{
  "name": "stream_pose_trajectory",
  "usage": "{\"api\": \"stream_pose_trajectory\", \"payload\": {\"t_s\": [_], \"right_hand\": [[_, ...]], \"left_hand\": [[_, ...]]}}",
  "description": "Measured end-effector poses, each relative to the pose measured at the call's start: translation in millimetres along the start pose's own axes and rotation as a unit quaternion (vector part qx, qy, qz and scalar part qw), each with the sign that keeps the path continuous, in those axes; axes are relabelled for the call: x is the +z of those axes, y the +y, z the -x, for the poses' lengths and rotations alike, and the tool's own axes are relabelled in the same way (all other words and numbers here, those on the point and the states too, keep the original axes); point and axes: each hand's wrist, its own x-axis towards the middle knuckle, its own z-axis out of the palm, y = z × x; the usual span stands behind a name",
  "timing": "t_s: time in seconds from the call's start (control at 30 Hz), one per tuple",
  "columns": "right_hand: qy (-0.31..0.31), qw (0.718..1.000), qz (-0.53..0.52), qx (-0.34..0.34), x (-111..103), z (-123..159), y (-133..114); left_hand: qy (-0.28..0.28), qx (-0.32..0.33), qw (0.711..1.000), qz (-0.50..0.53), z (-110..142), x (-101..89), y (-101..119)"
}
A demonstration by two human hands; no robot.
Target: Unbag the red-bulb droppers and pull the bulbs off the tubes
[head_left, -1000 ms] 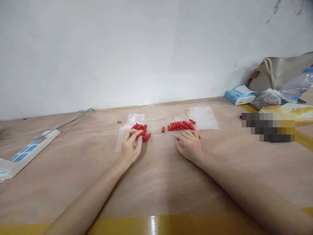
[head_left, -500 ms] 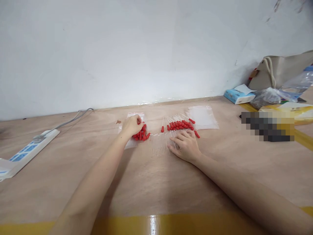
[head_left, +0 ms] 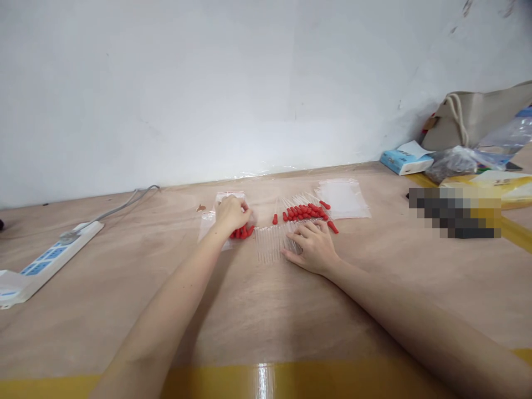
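Note:
My left hand [head_left: 231,213] is closed over a small pile of red rubber bulbs [head_left: 241,233], its fingertips curled downward; whatever they pinch is hidden. Beneath it lie clear zip bags [head_left: 208,223]. With fingers spread, my right hand [head_left: 311,246] rests on a row of thin clear tubes [head_left: 268,246], covering the row's right end. Just beyond the tubes lie several droppers with red bulbs [head_left: 305,211], their thin clear stems pointing toward the wall. A single dropper [head_left: 275,218] lies left of that group, and one red bulb [head_left: 333,227] sits near my right fingertips.
Flat clear bags [head_left: 344,199] lie behind the droppers. At left is a power strip [head_left: 54,257] with a grey cable [head_left: 124,203]. On the right are a blue tissue pack [head_left: 406,159], a beige bag [head_left: 490,119], plastic bags [head_left: 455,163] and a blurred dark object [head_left: 455,213].
My left hand has shifted slightly right over the red bulbs, covering more of the pile. My right hand stays on the tubes, nearly still.

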Motion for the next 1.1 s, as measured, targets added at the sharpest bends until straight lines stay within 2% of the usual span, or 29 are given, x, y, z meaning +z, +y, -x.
{"api": "stream_pose_trajectory", "payload": {"t_s": [0.1,0.17,0.33,0.47,0.53,0.63,0.7,0.8,0.93,1.1], "right_hand": [[-0.004,1.000,0.002,0.001,0,0,0],[-0.009,1.000,0.001,0.000,-1,0,0],[-0.008,1.000,-0.003,0.003,-1,0,-1],[0.005,1.000,-0.011,0.017,-2,0,0],[0.016,0.999,-0.016,0.028,-3,0,0],[0.034,0.998,-0.019,0.058,-5,2,3],[0.054,0.995,-0.018,0.082,-6,3,5],[0.103,0.990,-0.025,0.094,-5,4,8],[0.135,0.989,-0.046,0.046,-7,4,9],[0.074,0.994,-0.050,-0.068,-14,6,3]], "left_hand": [[-0.017,0.058,0.998,0.002,1,8.3,22],[-0.035,0.069,0.997,0.007,1,14.4,35],[-0.101,0.045,0.994,0.005,-2,24.2,54],[-0.106,0.025,0.994,0.005,-4,25.4,61],[-0.085,0.012,0.996,0.004,-2,23.7,61],[-0.010,0.004,1.000,0.009,9,17.8,55],[0.048,0.027,0.998,0.024,22,12.5,47],[0.098,0.094,0.989,0.059,51,7.2,30],[0.110,0.191,0.971,0.096,89,11.7,7],[0.151,0.225,0.955,0.125,110,25.7,-4]]}}
